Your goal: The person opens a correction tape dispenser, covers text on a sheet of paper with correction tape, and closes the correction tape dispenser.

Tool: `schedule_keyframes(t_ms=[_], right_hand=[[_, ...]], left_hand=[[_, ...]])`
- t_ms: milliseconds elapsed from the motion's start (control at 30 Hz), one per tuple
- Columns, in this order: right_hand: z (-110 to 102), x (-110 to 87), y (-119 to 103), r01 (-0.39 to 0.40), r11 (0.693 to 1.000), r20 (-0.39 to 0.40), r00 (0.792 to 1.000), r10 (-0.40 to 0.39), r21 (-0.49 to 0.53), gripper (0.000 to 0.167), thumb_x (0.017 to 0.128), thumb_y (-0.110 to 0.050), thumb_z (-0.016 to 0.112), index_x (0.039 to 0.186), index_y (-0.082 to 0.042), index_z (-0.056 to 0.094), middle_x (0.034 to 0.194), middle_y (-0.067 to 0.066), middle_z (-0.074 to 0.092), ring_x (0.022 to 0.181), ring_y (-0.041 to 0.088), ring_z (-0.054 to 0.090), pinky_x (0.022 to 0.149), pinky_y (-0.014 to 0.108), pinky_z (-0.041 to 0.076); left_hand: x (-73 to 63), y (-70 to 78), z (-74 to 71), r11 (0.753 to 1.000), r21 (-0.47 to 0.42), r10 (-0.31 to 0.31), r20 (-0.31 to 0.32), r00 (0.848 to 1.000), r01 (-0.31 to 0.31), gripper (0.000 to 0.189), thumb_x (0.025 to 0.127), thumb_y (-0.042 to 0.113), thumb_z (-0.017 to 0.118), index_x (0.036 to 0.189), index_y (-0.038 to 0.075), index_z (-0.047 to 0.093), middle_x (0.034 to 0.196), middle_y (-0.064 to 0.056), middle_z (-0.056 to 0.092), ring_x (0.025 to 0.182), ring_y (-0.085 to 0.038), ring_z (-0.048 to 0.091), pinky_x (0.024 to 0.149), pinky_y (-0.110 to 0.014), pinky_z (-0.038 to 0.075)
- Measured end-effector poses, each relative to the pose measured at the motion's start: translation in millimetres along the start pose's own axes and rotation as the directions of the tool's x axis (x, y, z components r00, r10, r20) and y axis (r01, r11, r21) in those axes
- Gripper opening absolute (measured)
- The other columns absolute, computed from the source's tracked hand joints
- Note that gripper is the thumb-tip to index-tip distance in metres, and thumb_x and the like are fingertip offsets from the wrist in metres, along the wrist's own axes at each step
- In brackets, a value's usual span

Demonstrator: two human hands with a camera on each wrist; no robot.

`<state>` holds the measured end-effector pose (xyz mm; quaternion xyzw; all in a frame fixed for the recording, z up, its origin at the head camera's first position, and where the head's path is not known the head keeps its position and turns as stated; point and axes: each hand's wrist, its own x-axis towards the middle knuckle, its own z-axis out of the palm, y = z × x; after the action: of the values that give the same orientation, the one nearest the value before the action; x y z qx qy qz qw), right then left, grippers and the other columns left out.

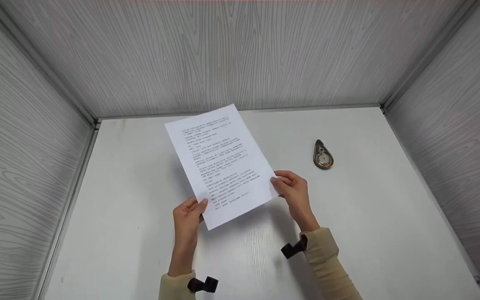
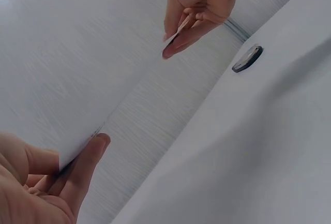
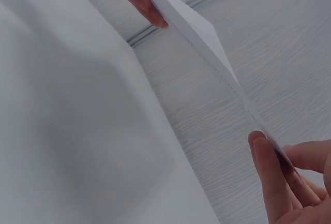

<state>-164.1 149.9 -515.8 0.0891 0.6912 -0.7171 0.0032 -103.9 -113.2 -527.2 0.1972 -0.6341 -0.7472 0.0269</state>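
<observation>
A white sheet of paper with printed lines of text is held up above the table, tilted with its far edge to the left. My left hand pinches its left edge near the lower corner, thumb on top and fingers underneath. On the right edge, near the other lower corner, my right hand pinches it the same way. Both wrist views show the paper nearly edge-on between thumb and fingers. To the right of the sheet, a teardrop-shaped correction tape dispenser lies on the table, apart from both hands.
The white table is enclosed by a wood-grain back panel and side panels at left and right. Shadows of the sheet and arms fall on the tabletop. Each wrist carries a small black camera mount.
</observation>
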Motion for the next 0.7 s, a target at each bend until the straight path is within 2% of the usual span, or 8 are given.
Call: schedule_keyframes(t_ms=[133, 367, 533, 700], right_hand=[[-10.3, -9.8, 3.9, -0.012, 0.999, 0.000, 1.000, 0.012, -0.051, 0.020, 0.089, -0.005, 0.071, 0.107, 0.003, 0.070, 0.087, 0.011, 0.074, 0.072, 0.017, 0.066, 0.059, 0.023, 0.052], [-28.7, -34.3, 25.4, -0.054, 0.997, -0.027, 0.998, 0.052, -0.057, 0.017, 0.090, -0.004, 0.071, 0.103, 0.006, 0.069, 0.086, 0.013, 0.074, 0.073, 0.016, 0.065, 0.062, 0.023, 0.054], [-36.9, -46.3, 38.8, -0.102, 0.993, -0.043, 0.994, 0.099, -0.055, 0.019, 0.091, -0.006, 0.071, 0.105, 0.005, 0.067, 0.086, 0.011, 0.073, 0.072, 0.014, 0.061, 0.065, 0.024, 0.053], [-38.2, -58.5, 36.5, -0.133, 0.987, -0.049, 0.990, 0.129, -0.087, 0.017, 0.092, -0.003, 0.068, 0.104, 0.007, 0.066, 0.085, 0.012, 0.073, 0.072, 0.016, 0.059, 0.064, 0.025, 0.052]], left_hand=[[-4.4, -2.7, -3.8, 0.999, 0.044, -0.020, 0.054, 0.998, 0.018, 0.026, 0.095, 0.005, 0.065, 0.119, -0.006, 0.068, 0.105, -0.016, 0.074, 0.087, -0.024, 0.073, 0.070, -0.026, 0.058], [-10.2, -12.4, -4.6, 0.997, 0.074, -0.034, 0.175, 0.984, 0.022, 0.030, 0.095, 0.003, 0.064, 0.122, -0.009, 0.064, 0.107, -0.019, 0.073, 0.090, -0.027, 0.073, 0.072, -0.027, 0.059], [-9.6, -23.0, -1.0, 0.996, 0.081, -0.050, 0.181, 0.982, 0.036, 0.029, 0.095, 0.003, 0.063, 0.122, -0.009, 0.064, 0.107, -0.018, 0.073, 0.092, -0.026, 0.073, 0.073, -0.026, 0.058], [-9.2, -38.3, 2.9, 0.994, 0.087, -0.088, 0.183, 0.979, 0.073, 0.033, 0.096, 0.004, 0.063, 0.125, -0.010, 0.062, 0.110, -0.020, 0.072, 0.095, -0.025, 0.072, 0.075, -0.026, 0.058]])
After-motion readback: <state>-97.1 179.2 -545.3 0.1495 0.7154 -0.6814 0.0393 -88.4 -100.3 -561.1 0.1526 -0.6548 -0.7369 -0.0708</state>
